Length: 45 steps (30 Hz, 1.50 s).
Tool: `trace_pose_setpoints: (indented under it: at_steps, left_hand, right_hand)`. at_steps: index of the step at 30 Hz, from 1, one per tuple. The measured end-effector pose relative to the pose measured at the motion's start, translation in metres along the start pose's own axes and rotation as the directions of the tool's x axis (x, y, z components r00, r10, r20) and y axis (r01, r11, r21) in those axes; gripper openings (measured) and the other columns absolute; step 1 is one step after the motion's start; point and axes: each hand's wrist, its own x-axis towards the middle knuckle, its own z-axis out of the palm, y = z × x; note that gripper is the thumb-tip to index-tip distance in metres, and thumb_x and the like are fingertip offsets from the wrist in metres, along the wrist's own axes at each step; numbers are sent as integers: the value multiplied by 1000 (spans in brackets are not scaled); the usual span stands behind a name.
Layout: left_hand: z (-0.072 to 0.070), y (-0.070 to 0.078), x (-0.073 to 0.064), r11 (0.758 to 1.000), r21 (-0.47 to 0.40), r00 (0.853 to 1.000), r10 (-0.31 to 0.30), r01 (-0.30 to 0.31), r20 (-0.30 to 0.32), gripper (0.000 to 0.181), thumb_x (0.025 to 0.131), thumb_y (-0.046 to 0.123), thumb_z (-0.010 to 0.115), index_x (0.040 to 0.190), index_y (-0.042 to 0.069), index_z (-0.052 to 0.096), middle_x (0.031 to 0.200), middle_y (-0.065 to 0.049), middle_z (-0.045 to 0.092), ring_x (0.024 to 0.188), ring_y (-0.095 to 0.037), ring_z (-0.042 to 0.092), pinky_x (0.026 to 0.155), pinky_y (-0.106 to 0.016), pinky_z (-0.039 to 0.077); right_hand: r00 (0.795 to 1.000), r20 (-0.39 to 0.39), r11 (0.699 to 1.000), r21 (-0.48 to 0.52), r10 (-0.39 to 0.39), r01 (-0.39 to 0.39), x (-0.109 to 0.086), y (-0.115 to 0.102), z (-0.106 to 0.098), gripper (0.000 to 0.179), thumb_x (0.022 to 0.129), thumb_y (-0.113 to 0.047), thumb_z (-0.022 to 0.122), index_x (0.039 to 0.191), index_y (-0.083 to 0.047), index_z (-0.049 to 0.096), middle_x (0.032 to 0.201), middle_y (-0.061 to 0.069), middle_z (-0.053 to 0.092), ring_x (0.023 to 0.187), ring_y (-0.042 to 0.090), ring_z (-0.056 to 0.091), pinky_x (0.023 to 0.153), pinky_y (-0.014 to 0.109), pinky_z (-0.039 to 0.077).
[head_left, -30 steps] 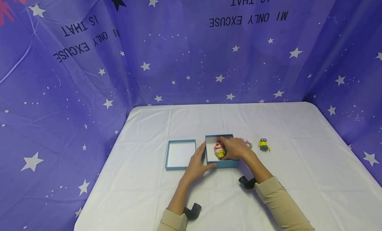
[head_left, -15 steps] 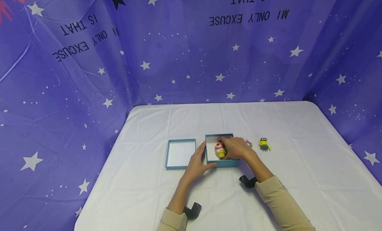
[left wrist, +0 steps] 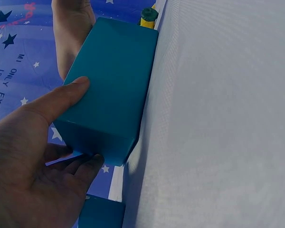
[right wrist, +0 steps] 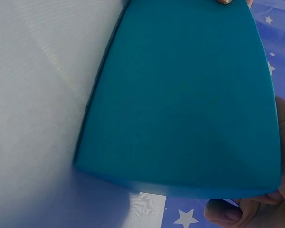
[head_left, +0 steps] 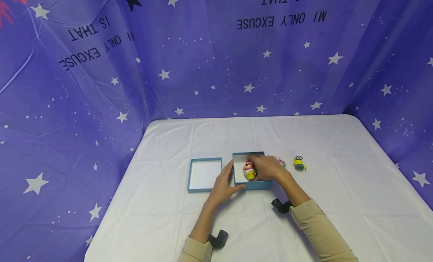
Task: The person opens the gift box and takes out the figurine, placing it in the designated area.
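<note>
A teal box [head_left: 257,185] stands uncovered on the table. My left hand [head_left: 221,187] holds its near left corner. In the left wrist view, the thumb [left wrist: 78,88] presses on the front wall and the fingers touch the left side. A pink bear figurine [head_left: 249,170] with a yellow cone-like base lies inside. My right hand [head_left: 267,168] reaches over the right wall, thumb and forefinger at the figurine's two ends. Some green shows beside its thumb, too hidden to name. In the right wrist view, other fingertips [right wrist: 223,211] show outside the box.
A shallow white-lined teal lid [head_left: 204,174] lies left of the box. Right of it are a yellow-green Minion figurine [head_left: 299,164] and a small pink figure [head_left: 282,163], partly hidden by my right hand. A star-patterned purple curtain [head_left: 216,66] surrounds the white table [head_left: 169,217].
The bear figurine has shifted very slightly to the right within the box. Both hands keep nearly the same place.
</note>
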Motion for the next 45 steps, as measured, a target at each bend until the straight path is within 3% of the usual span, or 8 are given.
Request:
trace_pose_setpoints:
  at_steps: [14,21,26,31,35,38,43,45]
  left_hand:
    - [1,0,1,1000,-11,1000,16,-16,-2,95,76,36,75,147,6,20,149,-10,25,134,-25,28,106,-33,30]
    - [0,1,1,1000,8,1000,8,-8,2,95,76,37,75,147,5,20,149,-10,26,134,-26,28,107,-35,28]
    - [0,2,0,1000,10,1000,5,-5,9,95,77,37,74,147,4,19,149,-10,25,134,-26,27,108,-36,27]
    - [0,2,0,1000,10,1000,2,-2,10,95,77,38,74,147,4,19,149,-11,25,134,-26,27,108,-37,28]
    - [0,1,0,1000,15,1000,-2,2,6,95,77,39,74,147,4,20,149,-11,26,134,-26,27,108,-38,28]
    - [0,1,-1,1000,12,1000,-5,5,3,95,76,40,74,147,5,20,149,-11,26,134,-27,28,108,-38,27]
    - [0,1,-2,1000,5,1000,-8,8,5,95,76,39,74,147,4,20,149,-11,26,134,-27,28,108,-38,28]
    - [1,1,-3,1000,3,1000,-8,8,6,95,76,39,74,147,5,20,149,-11,26,134,-27,28,107,-37,28]
  right_hand:
    - [1000,-14,999,46,-13,14,-2,4,-2,82,58,-39,87,127,-10,54,96,2,66,70,15,57,60,36,50]
    - [998,-34,990,135,-47,51,-3,9,-1,84,59,-43,85,129,-9,52,91,0,64,66,11,52,57,30,46]
    - [998,-44,976,213,-38,46,-5,11,-2,87,58,-44,85,131,-11,50,99,2,64,68,10,51,59,29,46]
    - [996,-83,947,315,-45,69,-8,12,-2,87,61,-39,85,133,-11,47,98,4,65,60,12,46,55,28,40]
    - [988,-138,909,401,-68,118,-9,15,0,85,63,-32,85,134,-11,44,114,11,62,82,19,62,72,36,50]
    - [983,-167,882,448,-80,148,-10,16,2,85,63,-30,86,134,-11,43,118,14,60,102,26,60,85,45,49]
    - [980,-185,854,495,-74,158,-13,18,3,85,63,-32,85,135,-11,44,117,14,61,103,25,60,87,47,47]
    - [981,-186,846,512,-58,147,-16,17,1,85,63,-32,85,135,-11,44,113,12,63,92,20,62,83,43,49]
